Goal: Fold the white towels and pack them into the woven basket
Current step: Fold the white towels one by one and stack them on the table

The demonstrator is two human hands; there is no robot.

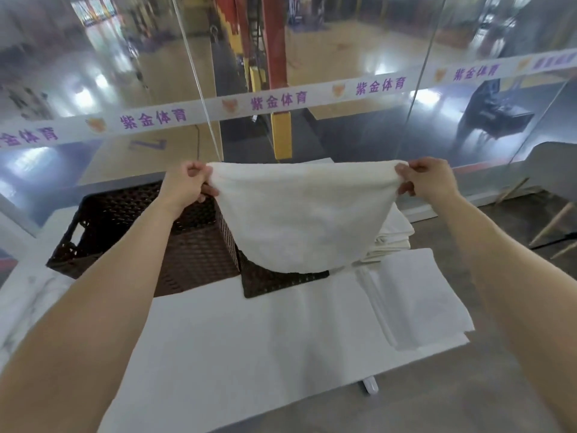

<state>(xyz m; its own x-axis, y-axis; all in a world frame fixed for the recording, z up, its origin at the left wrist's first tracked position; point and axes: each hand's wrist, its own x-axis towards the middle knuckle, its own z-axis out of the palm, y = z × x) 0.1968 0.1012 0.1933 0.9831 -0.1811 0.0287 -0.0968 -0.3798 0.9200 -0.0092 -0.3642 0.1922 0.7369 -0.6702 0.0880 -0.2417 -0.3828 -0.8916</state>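
A white towel hangs in the air, held up by its top edge. My left hand pinches its left corner and my right hand pinches its right corner. The towel sags in a curve and its lower edge hangs over the right part of the dark brown woven basket, hiding that side. The basket stands on the table at the left, and what shows of its inside holds nothing. More white towels lie stacked behind the held towel on the right.
A white cloth covers the table top in front of me, with a folded white piece on its right. A glass wall with a printed white band rises just behind the table. A chair stands at the far right.
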